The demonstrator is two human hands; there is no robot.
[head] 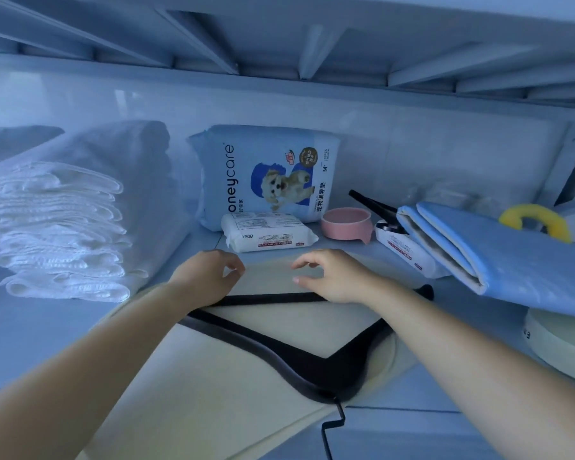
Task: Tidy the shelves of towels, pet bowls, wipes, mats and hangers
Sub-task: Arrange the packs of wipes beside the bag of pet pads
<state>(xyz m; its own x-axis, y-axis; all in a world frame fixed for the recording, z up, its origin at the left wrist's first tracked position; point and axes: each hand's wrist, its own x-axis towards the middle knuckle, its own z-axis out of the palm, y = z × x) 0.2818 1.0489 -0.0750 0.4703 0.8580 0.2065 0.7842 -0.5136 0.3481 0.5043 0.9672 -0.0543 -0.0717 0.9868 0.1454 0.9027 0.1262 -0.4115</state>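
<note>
A black velvet hanger (299, 356) lies flat on a cream mat (193, 386) at the shelf's front. My left hand (210, 277) and my right hand (329, 277) hover over the mat's far edge, fingers curled and apart, holding nothing. Just behind them lies a white wipes pack (266, 232), and a pink pet bowl (346, 224) sits to its right. A stack of folded white towels (60, 234) fills the left side.
A blue pet-pad package (266, 174) stands at the back wall. On the right lie a second wipes pack (402, 250), another black hanger (375, 207), a folded blue mat (505, 257), a yellow ring (538, 220) and a round cream item (565, 346). An upper shelf hangs close overhead.
</note>
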